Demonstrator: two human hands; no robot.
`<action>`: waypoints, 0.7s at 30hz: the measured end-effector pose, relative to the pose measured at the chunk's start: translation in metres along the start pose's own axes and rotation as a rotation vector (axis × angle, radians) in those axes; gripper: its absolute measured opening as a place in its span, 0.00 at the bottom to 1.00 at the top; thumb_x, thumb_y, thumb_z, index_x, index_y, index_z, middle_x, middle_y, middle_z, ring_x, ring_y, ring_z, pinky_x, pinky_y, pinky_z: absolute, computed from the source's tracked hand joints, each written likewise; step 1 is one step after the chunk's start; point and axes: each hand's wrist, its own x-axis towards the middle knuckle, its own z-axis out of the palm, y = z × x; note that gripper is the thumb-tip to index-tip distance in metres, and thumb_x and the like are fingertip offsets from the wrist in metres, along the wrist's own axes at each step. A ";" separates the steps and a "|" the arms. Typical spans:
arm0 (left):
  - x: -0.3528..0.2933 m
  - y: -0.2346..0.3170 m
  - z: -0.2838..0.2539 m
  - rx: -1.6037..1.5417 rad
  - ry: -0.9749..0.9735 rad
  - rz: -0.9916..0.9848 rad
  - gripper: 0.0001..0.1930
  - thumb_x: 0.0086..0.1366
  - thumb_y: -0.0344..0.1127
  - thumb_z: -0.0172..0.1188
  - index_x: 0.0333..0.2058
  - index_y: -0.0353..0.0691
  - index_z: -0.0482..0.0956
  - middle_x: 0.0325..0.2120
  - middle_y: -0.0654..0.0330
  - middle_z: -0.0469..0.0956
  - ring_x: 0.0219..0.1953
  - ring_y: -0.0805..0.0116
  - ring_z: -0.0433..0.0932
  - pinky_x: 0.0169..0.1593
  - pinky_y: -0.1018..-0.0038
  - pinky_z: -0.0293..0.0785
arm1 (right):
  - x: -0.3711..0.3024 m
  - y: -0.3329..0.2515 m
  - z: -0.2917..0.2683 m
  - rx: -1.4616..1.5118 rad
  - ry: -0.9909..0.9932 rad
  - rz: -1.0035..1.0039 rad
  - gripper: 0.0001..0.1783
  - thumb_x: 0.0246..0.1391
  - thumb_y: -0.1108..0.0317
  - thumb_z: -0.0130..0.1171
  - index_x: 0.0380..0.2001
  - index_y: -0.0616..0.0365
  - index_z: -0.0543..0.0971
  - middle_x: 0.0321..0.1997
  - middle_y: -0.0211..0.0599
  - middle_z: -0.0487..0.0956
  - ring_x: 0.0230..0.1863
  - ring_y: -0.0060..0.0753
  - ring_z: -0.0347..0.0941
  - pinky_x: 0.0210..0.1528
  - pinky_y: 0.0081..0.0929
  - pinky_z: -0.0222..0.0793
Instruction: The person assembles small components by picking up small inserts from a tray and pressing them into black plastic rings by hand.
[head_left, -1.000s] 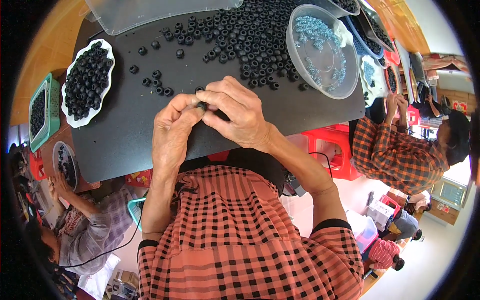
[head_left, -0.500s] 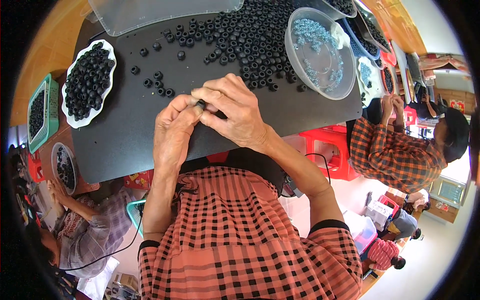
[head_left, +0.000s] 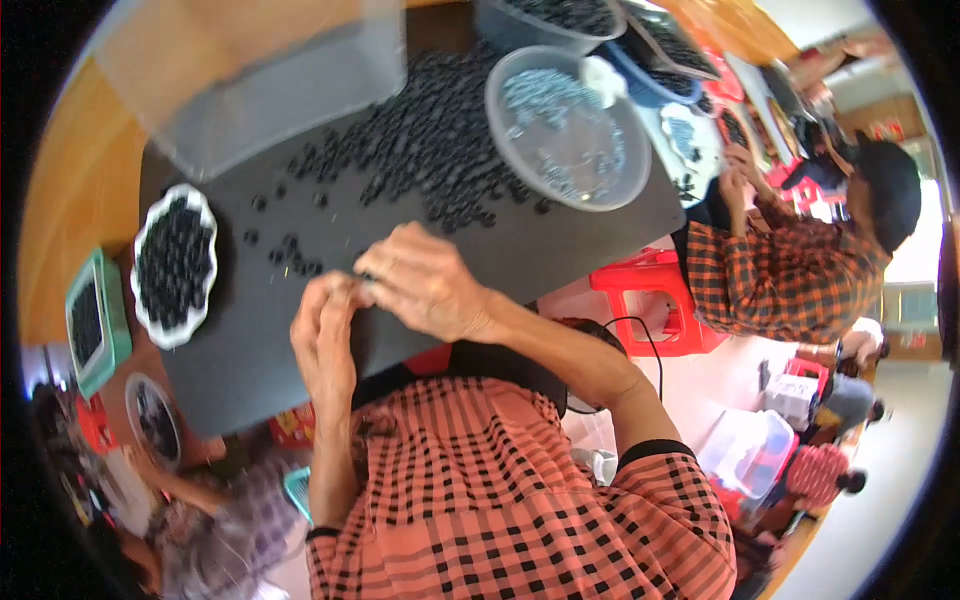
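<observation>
My left hand and my right hand meet fingertip to fingertip above the near part of the dark table. The left fingers are closed in a pinch where a small black bead showed a moment earlier; blur and the fingers now mostly hide it. My right thumb and fingers press together at the same spot, and what they grip cannot be made out. Beyond my hands lies a wide heap of black beads with holes. A few loose beads rest nearer to my left hand.
A round clear tub with small pale-blue pieces stands right of the heap. At left are a white scalloped dish of black beads and a green basket. A large clear bin stands far left. One person sits right, another lower left.
The view has shifted and blurred, so the table and its contents sit lower. My hands stay together at the fingertips, and the black bead between them is less visible.
</observation>
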 end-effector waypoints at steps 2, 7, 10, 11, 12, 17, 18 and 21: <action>-0.002 -0.011 -0.009 0.020 -0.045 0.025 0.11 0.69 0.33 0.51 0.43 0.31 0.74 0.36 0.63 0.72 0.39 0.74 0.71 0.46 0.77 0.69 | -0.004 0.002 0.003 0.044 0.005 -0.005 0.15 0.42 0.73 0.67 0.36 0.64 0.77 0.33 0.39 0.76 0.32 0.38 0.73 0.36 0.33 0.68; -0.006 -0.010 -0.007 0.036 -0.043 0.005 0.10 0.70 0.34 0.50 0.42 0.33 0.74 0.35 0.63 0.73 0.39 0.74 0.71 0.47 0.76 0.70 | 0.004 0.001 -0.011 0.095 -0.007 -0.021 0.16 0.43 0.71 0.68 0.37 0.63 0.77 0.34 0.37 0.76 0.34 0.36 0.73 0.37 0.33 0.69; -0.001 -0.004 0.006 -0.016 -0.053 0.055 0.09 0.69 0.33 0.51 0.36 0.34 0.76 0.31 0.60 0.79 0.39 0.72 0.75 0.48 0.73 0.71 | 0.027 0.025 -0.047 -0.086 0.088 -0.059 0.15 0.42 0.70 0.68 0.36 0.61 0.78 0.35 0.38 0.78 0.34 0.36 0.74 0.38 0.31 0.71; -0.001 -0.003 0.005 0.016 -0.056 0.059 0.09 0.69 0.34 0.51 0.36 0.35 0.76 0.30 0.59 0.79 0.40 0.70 0.75 0.49 0.72 0.70 | 0.038 0.038 -0.062 -0.127 0.118 -0.032 0.14 0.42 0.71 0.67 0.35 0.60 0.78 0.33 0.38 0.78 0.33 0.37 0.74 0.37 0.31 0.71; -0.002 -0.003 0.005 0.050 -0.058 0.063 0.09 0.69 0.34 0.51 0.36 0.35 0.76 0.29 0.58 0.79 0.41 0.68 0.76 0.50 0.70 0.70 | 0.049 0.054 -0.076 -0.125 0.155 0.017 0.13 0.43 0.71 0.67 0.34 0.60 0.78 0.32 0.39 0.78 0.33 0.37 0.74 0.36 0.32 0.72; -0.006 -0.006 0.000 0.052 -0.039 0.064 0.08 0.69 0.34 0.51 0.36 0.36 0.76 0.29 0.58 0.79 0.41 0.69 0.76 0.51 0.70 0.70 | 0.115 0.149 -0.150 -0.477 0.350 0.027 0.11 0.46 0.67 0.66 0.33 0.59 0.82 0.30 0.38 0.81 0.31 0.32 0.76 0.37 0.31 0.72; -0.006 -0.005 0.001 0.069 -0.041 0.052 0.08 0.69 0.34 0.51 0.36 0.36 0.76 0.29 0.58 0.79 0.41 0.69 0.76 0.50 0.70 0.70 | 0.124 0.169 -0.164 -0.601 0.370 0.052 0.12 0.46 0.66 0.66 0.35 0.57 0.83 0.30 0.37 0.80 0.31 0.32 0.76 0.37 0.30 0.72; -0.004 -0.005 0.001 0.105 -0.045 0.040 0.08 0.69 0.34 0.51 0.37 0.36 0.75 0.29 0.58 0.79 0.41 0.69 0.76 0.50 0.71 0.69 | 0.140 0.218 -0.204 -0.804 0.398 0.093 0.15 0.47 0.56 0.63 0.33 0.55 0.85 0.31 0.46 0.82 0.32 0.40 0.80 0.37 0.33 0.74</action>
